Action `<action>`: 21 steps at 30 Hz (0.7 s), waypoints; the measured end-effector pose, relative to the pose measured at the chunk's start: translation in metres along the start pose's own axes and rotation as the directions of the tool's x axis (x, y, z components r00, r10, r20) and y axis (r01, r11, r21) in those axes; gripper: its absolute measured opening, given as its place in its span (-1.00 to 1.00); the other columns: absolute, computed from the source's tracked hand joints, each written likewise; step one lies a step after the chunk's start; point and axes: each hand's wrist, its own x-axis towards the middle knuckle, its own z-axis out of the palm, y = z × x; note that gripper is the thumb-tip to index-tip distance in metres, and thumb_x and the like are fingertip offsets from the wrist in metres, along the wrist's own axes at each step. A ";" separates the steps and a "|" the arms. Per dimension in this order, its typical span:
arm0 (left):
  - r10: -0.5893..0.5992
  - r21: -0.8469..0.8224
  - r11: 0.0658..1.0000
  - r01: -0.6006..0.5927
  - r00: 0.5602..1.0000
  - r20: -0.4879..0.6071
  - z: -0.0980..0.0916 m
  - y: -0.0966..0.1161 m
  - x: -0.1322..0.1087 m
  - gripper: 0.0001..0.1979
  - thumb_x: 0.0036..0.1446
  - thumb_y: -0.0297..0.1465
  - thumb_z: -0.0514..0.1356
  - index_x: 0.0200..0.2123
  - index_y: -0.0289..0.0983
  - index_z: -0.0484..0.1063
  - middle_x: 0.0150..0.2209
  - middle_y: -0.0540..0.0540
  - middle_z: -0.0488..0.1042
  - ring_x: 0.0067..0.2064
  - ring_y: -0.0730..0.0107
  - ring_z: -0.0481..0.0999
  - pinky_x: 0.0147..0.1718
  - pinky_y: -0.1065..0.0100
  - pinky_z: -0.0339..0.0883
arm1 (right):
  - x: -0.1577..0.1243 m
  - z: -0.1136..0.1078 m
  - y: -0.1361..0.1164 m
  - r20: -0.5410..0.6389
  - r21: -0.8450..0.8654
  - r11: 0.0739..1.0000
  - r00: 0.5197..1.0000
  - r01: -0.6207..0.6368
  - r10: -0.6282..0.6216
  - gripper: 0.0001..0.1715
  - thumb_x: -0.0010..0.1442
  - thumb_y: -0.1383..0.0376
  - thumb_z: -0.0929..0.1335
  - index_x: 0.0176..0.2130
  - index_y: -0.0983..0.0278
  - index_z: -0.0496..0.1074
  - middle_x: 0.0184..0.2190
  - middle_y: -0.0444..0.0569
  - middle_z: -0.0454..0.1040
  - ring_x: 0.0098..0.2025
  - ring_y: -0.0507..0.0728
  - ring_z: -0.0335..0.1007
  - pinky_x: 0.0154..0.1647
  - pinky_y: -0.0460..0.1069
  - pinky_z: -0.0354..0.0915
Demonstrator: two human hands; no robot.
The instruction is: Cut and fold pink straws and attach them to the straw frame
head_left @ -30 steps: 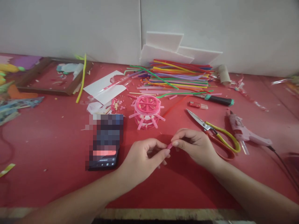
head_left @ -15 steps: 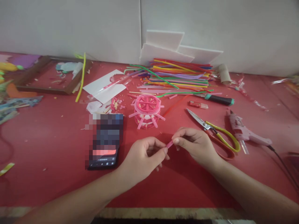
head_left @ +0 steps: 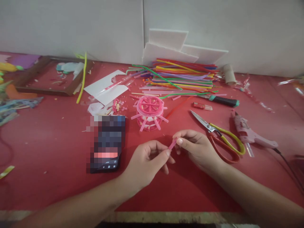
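Between my two hands is a short pink straw piece [head_left: 172,144], slanting up to the right. My left hand [head_left: 147,161] pinches its lower end between thumb and forefinger, the other fingers curled loosely below. At the upper end, the thumb and fingertips of my right hand [head_left: 200,147] close on the same piece. Just beyond them stands a round pink straw model [head_left: 150,109] with a spoked top and short straws sticking out around its side. Scissors [head_left: 209,127] with one yellow and one red handle lie partly open beside my right hand.
A phone [head_left: 108,145] lies left of my left hand. A pink glue gun [head_left: 249,134] with a cord rests at the right. Behind the model are coloured straws [head_left: 185,74], a craft knife [head_left: 223,101] and a cardboard tube [head_left: 229,75]. A wooden frame [head_left: 42,91] sits at the far left.
My right hand's fingertips have shifted slightly left and more of the pink straw piece shows between the hands. Both hands still hold it, and the things on the table have stayed put.
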 end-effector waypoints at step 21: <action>-0.072 -0.387 0.919 0.075 0.997 0.022 0.004 -0.001 0.002 -0.80 0.06 -0.34 0.38 -0.43 -0.35 0.47 -0.45 -0.05 0.62 -0.49 0.51 0.57 -0.41 0.46 0.48 | -0.005 0.006 -0.001 0.089 -0.064 0.997 0.995 -0.031 0.037 -0.77 0.08 0.14 0.53 -0.43 0.26 0.60 -0.51 -0.15 0.47 -0.58 -0.07 0.25 -0.56 -0.11 0.22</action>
